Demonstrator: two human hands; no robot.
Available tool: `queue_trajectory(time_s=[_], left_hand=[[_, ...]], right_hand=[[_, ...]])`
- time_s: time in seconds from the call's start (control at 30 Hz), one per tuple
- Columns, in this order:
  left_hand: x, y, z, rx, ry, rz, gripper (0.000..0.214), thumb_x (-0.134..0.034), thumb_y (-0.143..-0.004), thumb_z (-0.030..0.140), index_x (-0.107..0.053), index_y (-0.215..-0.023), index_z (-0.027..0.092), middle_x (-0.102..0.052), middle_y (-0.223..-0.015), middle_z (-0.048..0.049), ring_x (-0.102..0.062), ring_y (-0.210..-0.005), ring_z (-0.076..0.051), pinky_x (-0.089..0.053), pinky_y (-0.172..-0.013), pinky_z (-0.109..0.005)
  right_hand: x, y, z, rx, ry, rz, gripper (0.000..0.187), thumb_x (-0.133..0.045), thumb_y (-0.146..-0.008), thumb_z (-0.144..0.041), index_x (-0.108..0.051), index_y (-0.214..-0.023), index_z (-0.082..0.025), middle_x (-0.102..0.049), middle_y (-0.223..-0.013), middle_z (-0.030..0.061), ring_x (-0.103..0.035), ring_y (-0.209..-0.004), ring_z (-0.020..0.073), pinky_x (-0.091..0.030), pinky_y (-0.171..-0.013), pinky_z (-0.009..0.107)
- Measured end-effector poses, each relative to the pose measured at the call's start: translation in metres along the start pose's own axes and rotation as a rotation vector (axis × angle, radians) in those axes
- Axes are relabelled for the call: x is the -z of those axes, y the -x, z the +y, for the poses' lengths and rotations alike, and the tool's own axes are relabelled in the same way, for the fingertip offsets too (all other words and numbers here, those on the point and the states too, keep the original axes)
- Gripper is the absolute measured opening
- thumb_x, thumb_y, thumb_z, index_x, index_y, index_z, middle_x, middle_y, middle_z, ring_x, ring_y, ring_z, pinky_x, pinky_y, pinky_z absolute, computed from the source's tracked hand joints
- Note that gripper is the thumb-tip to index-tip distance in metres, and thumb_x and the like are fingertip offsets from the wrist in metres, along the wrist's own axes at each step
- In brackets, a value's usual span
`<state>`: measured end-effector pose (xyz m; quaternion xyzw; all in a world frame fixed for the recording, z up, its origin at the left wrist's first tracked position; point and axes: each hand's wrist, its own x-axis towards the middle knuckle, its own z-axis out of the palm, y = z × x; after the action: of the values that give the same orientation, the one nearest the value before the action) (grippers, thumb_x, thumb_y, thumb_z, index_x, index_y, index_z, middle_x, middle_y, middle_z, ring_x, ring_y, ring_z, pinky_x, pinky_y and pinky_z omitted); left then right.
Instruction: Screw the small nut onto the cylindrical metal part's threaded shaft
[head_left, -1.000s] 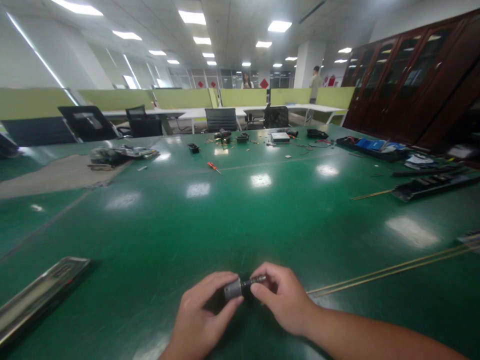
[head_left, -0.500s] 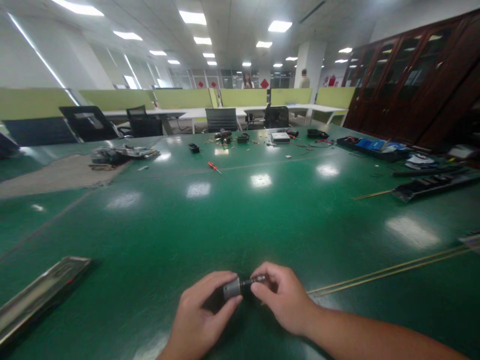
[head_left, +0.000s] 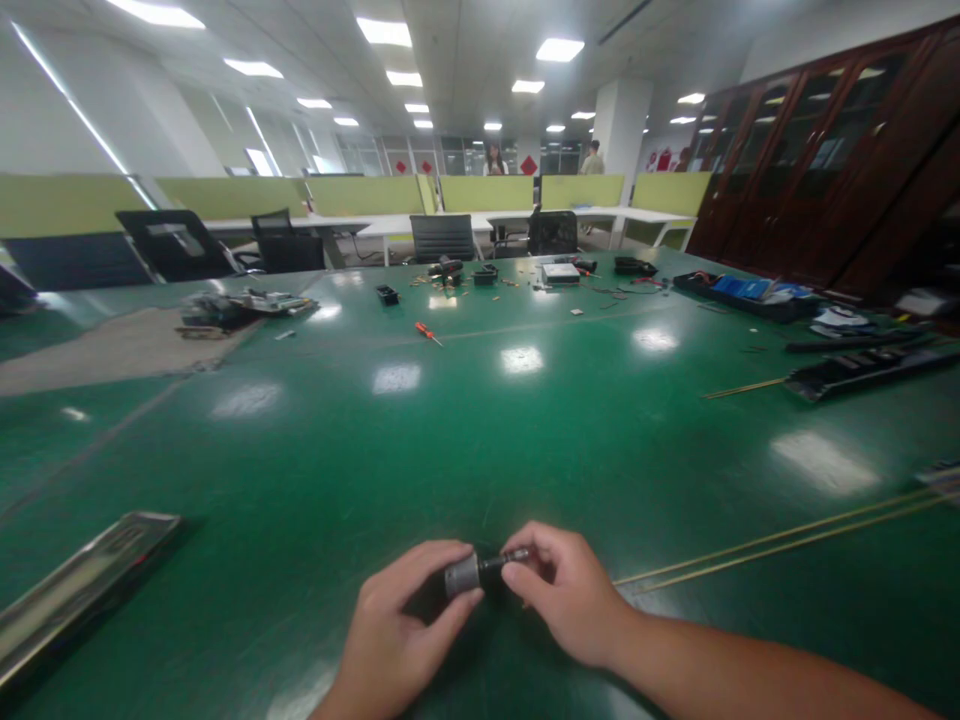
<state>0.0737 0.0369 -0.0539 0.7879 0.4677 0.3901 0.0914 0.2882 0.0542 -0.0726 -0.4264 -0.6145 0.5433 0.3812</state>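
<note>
Low over the near edge of the green table [head_left: 480, 430], my two hands hold one small part between them. My left hand [head_left: 394, 635] pinches a short grey metal cylinder [head_left: 462, 576] with thumb and forefinger. A thin dark shaft [head_left: 502, 561] sticks out of the cylinder to the right, and my right hand [head_left: 571, 595] has its fingertips closed on that shaft. The rest of the part is hidden behind my fingers.
A flat metal tray [head_left: 79, 590] lies at the near left. Two thin brass rods [head_left: 780, 540] run along the right. An orange screwdriver [head_left: 427, 333], small black parts and boxes lie across the far half. Office chairs and green partitions stand beyond, with people far off.
My hands and the part have stayed almost still, shifting only slightly. A person in the far background has moved left along the partitions.
</note>
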Motion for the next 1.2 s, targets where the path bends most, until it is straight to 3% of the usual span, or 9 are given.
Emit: queue_trajectory(time_s=[1.2], left_hand=[[0.0038,-0.001,0.0005,0.015,-0.016,0.011,0.022,-0.073,-0.081,0.033,-0.071,-0.101,0.024,-0.075,-0.095,-0.0041,-0.072,-0.084,-0.02,-0.06,-0.077,-0.027]], right_hand=[[0.0012,-0.0013,-0.0029,-0.025,-0.02,-0.003,0.015,-0.062,-0.086,-0.029,-0.067,-0.092,-0.016,-0.056,-0.067,-0.0023,-0.054,-0.061,0.0126,-0.04,-0.058,0.024]])
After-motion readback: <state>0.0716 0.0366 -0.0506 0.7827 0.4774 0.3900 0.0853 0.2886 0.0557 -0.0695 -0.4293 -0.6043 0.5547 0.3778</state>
